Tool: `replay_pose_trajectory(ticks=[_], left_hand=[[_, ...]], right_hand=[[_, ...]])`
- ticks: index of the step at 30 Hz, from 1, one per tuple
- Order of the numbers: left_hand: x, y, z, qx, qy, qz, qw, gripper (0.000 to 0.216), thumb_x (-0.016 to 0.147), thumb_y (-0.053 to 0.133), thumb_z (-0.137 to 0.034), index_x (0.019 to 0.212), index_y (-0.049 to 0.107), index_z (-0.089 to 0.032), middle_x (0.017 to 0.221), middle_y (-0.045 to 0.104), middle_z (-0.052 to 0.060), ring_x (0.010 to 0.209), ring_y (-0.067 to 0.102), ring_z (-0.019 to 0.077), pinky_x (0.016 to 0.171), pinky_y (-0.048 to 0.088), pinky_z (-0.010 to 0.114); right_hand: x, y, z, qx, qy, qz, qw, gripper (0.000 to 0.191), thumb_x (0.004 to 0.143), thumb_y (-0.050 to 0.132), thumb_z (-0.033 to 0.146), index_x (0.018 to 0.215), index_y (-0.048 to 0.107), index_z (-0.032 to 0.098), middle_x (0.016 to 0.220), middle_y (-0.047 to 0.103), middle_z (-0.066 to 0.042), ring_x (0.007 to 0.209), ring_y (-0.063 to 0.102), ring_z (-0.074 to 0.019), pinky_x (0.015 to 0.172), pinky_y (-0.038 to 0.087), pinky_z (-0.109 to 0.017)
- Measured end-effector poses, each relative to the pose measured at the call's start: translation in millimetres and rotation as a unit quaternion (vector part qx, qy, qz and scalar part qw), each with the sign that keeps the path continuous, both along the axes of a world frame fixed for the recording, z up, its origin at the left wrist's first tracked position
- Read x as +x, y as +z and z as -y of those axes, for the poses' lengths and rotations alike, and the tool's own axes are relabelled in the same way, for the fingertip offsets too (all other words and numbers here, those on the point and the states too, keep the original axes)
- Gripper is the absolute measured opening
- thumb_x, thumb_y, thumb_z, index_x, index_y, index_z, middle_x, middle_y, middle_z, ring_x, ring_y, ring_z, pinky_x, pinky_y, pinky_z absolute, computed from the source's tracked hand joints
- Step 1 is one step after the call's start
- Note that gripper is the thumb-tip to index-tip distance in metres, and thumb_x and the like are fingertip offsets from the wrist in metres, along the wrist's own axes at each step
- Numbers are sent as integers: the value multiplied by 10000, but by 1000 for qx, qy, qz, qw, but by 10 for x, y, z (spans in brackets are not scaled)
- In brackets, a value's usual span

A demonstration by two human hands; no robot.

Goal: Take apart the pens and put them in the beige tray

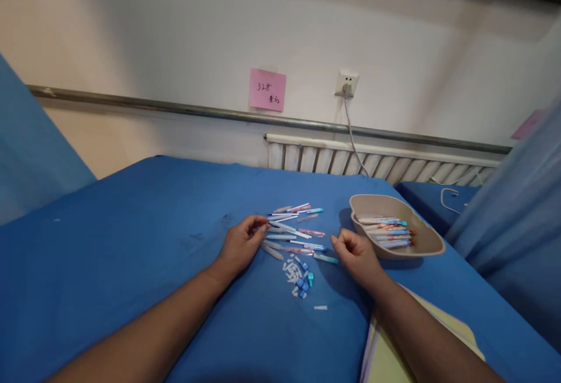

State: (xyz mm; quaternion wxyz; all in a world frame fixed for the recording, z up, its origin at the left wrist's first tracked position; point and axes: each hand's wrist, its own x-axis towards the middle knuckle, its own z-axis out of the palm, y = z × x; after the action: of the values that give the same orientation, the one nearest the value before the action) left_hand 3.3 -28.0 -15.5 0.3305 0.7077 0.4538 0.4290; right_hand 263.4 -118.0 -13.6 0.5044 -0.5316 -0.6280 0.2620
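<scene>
My left hand (245,244) is closed in a pinch at the left ends of a loose pile of pen parts. A thin white pen refill (289,227) runs out from its fingertips. Around it lie more white refills and pen barrels, among them a pink barrel (312,233) and a green barrel (325,258). My right hand (358,257) is curled shut just right of the pile, close to the green barrel; whatever its fingers hold is hidden. Below the pile sits a heap of small white pieces (293,272) and blue caps (302,283).
A beige basin (397,200) with several assembled pens (390,234) stands on the blue-covered surface (131,242) at right. A yellow folder-like item (390,354) lies under my right forearm. Behind are a radiator (315,158) and a plugged cable (350,126). A blue curtain (521,202) hangs at right.
</scene>
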Motion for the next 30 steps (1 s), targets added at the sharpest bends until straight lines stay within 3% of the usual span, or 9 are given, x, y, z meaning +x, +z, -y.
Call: replay_pose_trajectory(ticks=[8, 14, 20, 24, 28, 30], left_hand=[[-125, 40, -127, 15, 41, -20, 999, 244, 759, 519, -332, 905, 610, -158, 775, 688, 27, 670, 632, 168, 618, 484, 265], [-13, 62, 41, 49, -38, -106, 992, 196, 795, 509, -318, 870, 630, -185, 734, 658, -5, 670, 601, 154, 631, 460, 245], [55, 79, 113, 64, -100, -163, 979, 190, 826, 472, -282, 898, 623, -190, 756, 645, 1, 670, 578, 146, 616, 434, 226], [63, 83, 75, 77, -85, -173, 978, 175, 815, 480, -269, 876, 623, -189, 738, 640, 0, 661, 571, 147, 599, 419, 220], [37, 76, 66, 87, -82, -161, 980, 167, 819, 465, -255, 857, 613, -188, 716, 621, -5, 649, 557, 141, 607, 416, 220], [17, 76, 76, 88, -86, -157, 980, 167, 820, 463, -252, 859, 611, -187, 716, 616, -5, 647, 552, 139, 608, 414, 219]], right_hand=[[-9, -64, -28, -46, 15, 27, 998, 298, 825, 508, 384, 610, 446, 187, 503, 370, 65, 476, 339, -83, 453, 275, -197], [-3, -128, -74, -43, 10, 68, 997, 182, 809, 525, 347, 739, 565, 185, 619, 545, 20, 560, 488, -118, 530, 378, -215], [-41, -110, -101, 17, -9, 217, 976, 154, 844, 478, 248, 876, 621, 199, 842, 636, -34, 792, 571, -165, 727, 420, -265], [-152, -35, -163, -1, -7, 353, 936, 196, 877, 428, 220, 899, 621, 197, 892, 651, -50, 868, 576, -170, 780, 406, -254], [-268, 125, -329, -49, 47, 529, 846, 238, 890, 391, 230, 917, 626, 200, 921, 668, -67, 876, 600, -185, 746, 413, -252], [-314, 204, -435, -55, 80, 570, 816, 217, 867, 427, 239, 882, 639, 201, 908, 680, -71, 850, 617, -198, 717, 422, -258]])
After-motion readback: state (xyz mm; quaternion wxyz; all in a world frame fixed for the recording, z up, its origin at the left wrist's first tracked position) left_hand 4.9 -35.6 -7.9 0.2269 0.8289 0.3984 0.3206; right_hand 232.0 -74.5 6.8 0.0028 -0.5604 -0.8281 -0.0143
